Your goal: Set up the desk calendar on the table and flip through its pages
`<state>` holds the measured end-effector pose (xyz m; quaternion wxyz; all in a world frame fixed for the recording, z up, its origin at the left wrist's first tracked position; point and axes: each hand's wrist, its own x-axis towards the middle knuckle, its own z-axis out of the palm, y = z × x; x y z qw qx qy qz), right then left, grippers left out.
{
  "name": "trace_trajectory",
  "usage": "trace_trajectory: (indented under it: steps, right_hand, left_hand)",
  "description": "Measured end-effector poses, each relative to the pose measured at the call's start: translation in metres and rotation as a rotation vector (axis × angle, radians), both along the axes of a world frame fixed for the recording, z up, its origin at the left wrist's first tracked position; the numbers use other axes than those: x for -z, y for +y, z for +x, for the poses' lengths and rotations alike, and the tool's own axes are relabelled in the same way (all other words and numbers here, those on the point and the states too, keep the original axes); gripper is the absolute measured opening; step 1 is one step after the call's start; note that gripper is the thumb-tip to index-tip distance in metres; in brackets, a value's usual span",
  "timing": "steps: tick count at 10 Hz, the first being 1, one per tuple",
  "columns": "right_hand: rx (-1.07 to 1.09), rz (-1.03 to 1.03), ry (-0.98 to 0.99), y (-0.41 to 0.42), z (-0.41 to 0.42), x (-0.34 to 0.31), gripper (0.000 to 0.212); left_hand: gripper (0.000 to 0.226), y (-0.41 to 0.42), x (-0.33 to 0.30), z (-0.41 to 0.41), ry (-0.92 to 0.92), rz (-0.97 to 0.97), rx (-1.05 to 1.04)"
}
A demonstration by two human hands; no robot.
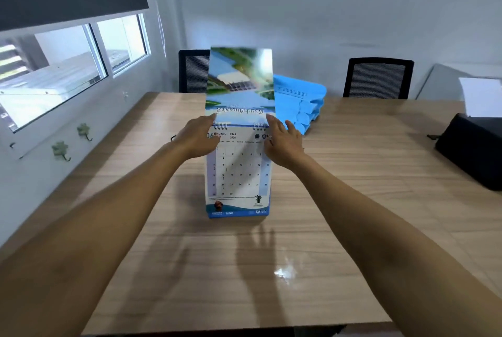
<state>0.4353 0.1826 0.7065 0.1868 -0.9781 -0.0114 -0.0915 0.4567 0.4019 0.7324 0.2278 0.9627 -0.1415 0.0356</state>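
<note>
- Head view: the desk calendar (238,173) stands upright on the bench (353,173), near the middle, its base resting flat on the wood. So the setting-up part looks done.
- Head view: one page (240,83) stands lifted straight up above the spiral binding, its picture side upside down and blurred, which suggests a flip under way.
- Head view: the sheet facing the person shows a month grid marked 06, so I judge the flipping is roughly midway through the year, with later months left.
- Head view: the left hand (197,138) sits at the left top corner by the binding, fingers pressed together against the edge.
- Head view: the right hand (282,143) is at the right top corner, fingers loosely spread and touching the edge; whether either hand pinches the raised page I cannot tell.
- Head view: a stack of blue folders (301,103) lies just behind the calendar, and a black printer (472,146) sits at the far right.
</note>
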Motion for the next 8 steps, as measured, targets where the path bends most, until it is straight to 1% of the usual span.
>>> trace_trajectory:
  steps: [1,3,4,5,6,7,8]
  right_hand:
    - [0.01,0.006,0.004,-0.001,0.002,0.002,0.064]
    - [-0.007,-0.02,-0.006,-0.002,0.008,0.006,0.056]
    - [-0.016,-0.017,0.003,-0.001,0.009,0.007,0.057]
    - [-0.011,-0.034,0.002,-0.002,0.007,0.01,0.061]
    - [0.026,-0.017,-0.03,-0.003,0.001,0.02,0.063]
    - [0.074,0.001,-0.02,-0.006,-0.01,0.043,0.064]
    - [0.11,0.049,0.076,-0.009,-0.023,0.07,0.065]
  left_hand:
    - [0.069,0.003,0.005,0.003,0.051,-0.01,0.002]
    - [0.064,0.003,0.011,0.008,0.079,-0.055,-0.007]
    - [0.063,0.003,0.012,0.008,0.072,-0.043,0.006]
    - [0.068,0.006,0.019,0.008,0.021,0.011,-0.007]
    - [0.07,0.014,0.031,0.006,-0.013,0.081,-0.045]
    - [0.072,0.02,0.05,-0.003,-0.008,0.078,-0.081]
    - [0.076,0.022,0.079,-0.01,-0.006,0.083,-0.098]
